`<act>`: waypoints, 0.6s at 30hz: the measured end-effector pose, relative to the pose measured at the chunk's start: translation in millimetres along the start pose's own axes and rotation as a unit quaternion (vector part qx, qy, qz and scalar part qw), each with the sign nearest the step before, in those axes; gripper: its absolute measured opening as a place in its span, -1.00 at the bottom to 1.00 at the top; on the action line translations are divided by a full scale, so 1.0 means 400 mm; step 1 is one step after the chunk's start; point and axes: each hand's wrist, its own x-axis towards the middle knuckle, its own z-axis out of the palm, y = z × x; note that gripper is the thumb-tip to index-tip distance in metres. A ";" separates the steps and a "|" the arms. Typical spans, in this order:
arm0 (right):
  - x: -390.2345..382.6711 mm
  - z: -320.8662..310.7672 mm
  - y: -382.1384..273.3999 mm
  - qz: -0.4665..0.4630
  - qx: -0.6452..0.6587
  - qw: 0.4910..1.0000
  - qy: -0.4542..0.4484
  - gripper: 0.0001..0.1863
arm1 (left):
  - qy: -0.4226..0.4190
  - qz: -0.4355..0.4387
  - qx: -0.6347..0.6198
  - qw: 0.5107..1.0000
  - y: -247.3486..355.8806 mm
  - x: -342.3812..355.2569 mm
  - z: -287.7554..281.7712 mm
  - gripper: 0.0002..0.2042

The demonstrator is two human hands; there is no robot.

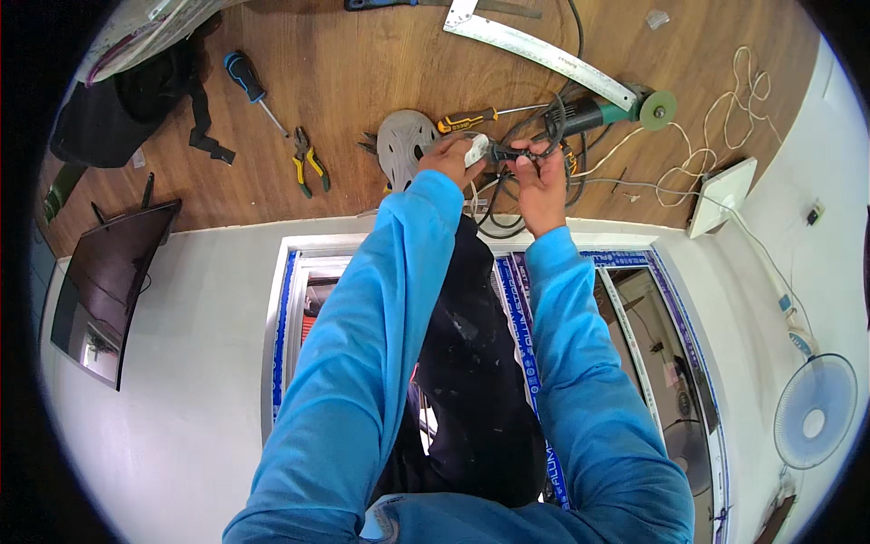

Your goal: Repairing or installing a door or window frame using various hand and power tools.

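Observation:
My left hand (444, 161) grips a white plastic socket piece (476, 150) with a pale cable hanging from it. Close beside it, my right hand (539, 189) holds a black plug (507, 155), which meets the white piece. Loops of dark cord (498, 218) hang around both hands. Behind them lie a grey clog (399, 150), a yellow-black screwdriver (467, 121) and an angle grinder (594, 112) with a green disc, partly crossed by the cord.
A blue screwdriver (245, 77), pliers (308, 163), a black bag (118, 113) and a white metal square (535, 50) lie on the wooden floor. A screen (109, 290) stands left. Tangled cables (702, 154), a white board (720, 199) and a fan (814, 408) are right; a window frame (281, 335) is below.

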 end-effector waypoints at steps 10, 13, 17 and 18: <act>-0.015 -0.044 0.006 -0.078 -0.093 0.992 0.030 -0.75 | -0.160 -0.017 0.093 0.983 0.057 0.002 0.077 -0.72; -0.026 -0.044 0.012 -0.085 -0.142 0.985 0.045 -0.77 | -0.173 -0.033 0.058 0.983 0.084 -0.007 0.072 -0.71; 0.026 -0.073 -0.036 -0.032 -0.218 0.975 0.025 -0.80 | -0.096 -0.266 -0.095 0.954 0.190 -0.018 0.132 -0.70; 0.046 -0.075 -0.071 0.024 -0.259 0.965 0.006 -0.78 | -0.022 -0.430 -0.238 0.871 0.248 -0.019 0.148 -0.68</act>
